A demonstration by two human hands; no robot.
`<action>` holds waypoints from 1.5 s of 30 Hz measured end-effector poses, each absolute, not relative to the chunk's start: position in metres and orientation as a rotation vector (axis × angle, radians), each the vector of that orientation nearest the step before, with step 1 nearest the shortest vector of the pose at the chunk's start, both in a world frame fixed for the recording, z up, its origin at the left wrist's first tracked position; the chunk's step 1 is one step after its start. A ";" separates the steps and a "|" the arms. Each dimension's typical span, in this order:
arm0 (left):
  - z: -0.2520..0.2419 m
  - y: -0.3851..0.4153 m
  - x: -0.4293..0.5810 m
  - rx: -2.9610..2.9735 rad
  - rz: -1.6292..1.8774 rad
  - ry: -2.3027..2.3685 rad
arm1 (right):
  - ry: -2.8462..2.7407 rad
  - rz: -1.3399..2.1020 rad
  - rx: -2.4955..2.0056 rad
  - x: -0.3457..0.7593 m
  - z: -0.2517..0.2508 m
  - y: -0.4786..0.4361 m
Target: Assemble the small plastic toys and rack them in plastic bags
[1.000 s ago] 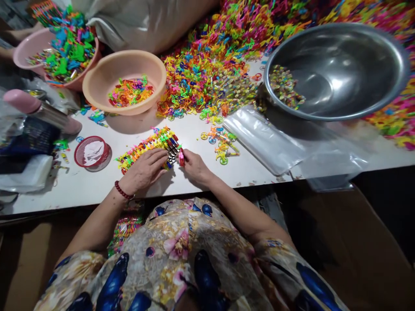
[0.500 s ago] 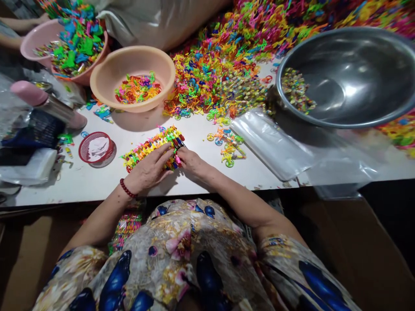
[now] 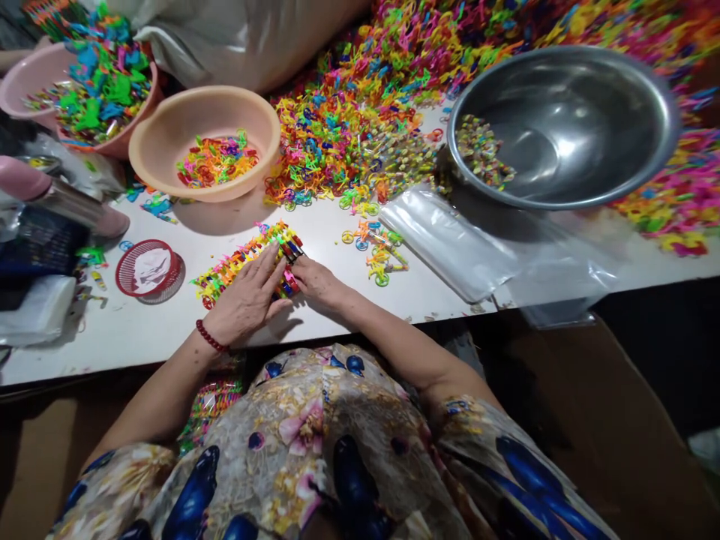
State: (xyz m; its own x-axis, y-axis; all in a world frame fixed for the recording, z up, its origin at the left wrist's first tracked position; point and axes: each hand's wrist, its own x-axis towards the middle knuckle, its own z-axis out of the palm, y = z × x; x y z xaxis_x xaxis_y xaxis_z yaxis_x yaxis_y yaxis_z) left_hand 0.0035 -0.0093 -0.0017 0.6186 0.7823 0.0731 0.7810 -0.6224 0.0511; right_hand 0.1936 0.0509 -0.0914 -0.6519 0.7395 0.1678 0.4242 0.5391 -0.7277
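Your left hand [image 3: 247, 296] lies flat with its fingers spread over a long row of small plastic toy bicycles in many colours [image 3: 236, 262], packed side by side on the white bench [image 3: 140, 322]. A bracelet of dark red beads [image 3: 210, 337] sits on that wrist. Your right hand [image 3: 316, 282] is at the right-hand end of the same row. Its fingertips are drawn together and touch the last red piece there. I cannot tell whether they actually pinch it or only press against it. The row runs slantwise from near the bench's front edge up towards the middle of the bench.

Just to the right of your hands, a few loose toy bicycles in orange, yellow and green [image 3: 378, 253] lie on the bench. Beyond them is a flat stack of clear plastic bags [image 3: 450, 244]. A wide stainless steel bowl [image 3: 590, 112] stands behind the bags, with a small scatter of tiny pieces on its left wall.

A great heap of bright plastic parts [image 3: 360, 120] covers the far side of the bench. To your left stands a peach plastic basin [image 3: 169, 124] with a handful of coloured pieces inside. Behind it is a pink plastic basin [image 3: 16, 75] piled with green and blue parts. A round red mesh lid [image 3: 147, 268] lies near the row's left end.
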 end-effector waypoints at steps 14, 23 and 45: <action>-0.003 -0.003 0.003 2.882 0.099 1.236 | -2.253 0.853 -0.901 0.215 -0.086 0.035; 0.005 -0.001 0.001 2.855 0.154 1.127 | -2.147 0.113 -1.739 0.358 -0.084 0.004; -0.001 0.003 0.008 2.774 0.234 1.188 | -2.003 1.017 -0.964 0.200 -0.104 0.044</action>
